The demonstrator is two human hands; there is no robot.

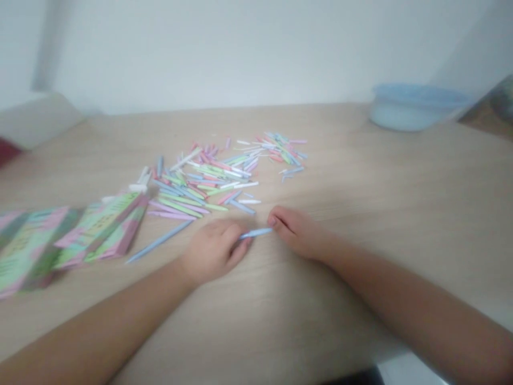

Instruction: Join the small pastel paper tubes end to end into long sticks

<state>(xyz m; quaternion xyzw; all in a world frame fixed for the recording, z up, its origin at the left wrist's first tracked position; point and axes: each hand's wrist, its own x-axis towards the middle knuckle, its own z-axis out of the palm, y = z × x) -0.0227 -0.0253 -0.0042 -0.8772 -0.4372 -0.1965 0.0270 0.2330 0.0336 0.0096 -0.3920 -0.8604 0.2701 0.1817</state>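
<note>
Between my two hands runs a slim blue stick [256,232], like a pen part, though blur hides its exact kind. My left hand [214,251] is closed around one end, thumb and fingers together. At the other end, my right hand [294,230] pinches the tip with curled fingers. A longer blue stick [160,240] with a pointed end lies on the table just left of my left hand. Beyond my hands spreads a loose pile of slender pastel sticks [212,176] in green, blue, pink, purple and white.
Several green and pink printed packets [96,230] lie at the left on the wooden table [360,203]. White pieces [140,182] stick out behind them. A light blue basin [417,109] stands at the back right, near the pale wall [224,53].
</note>
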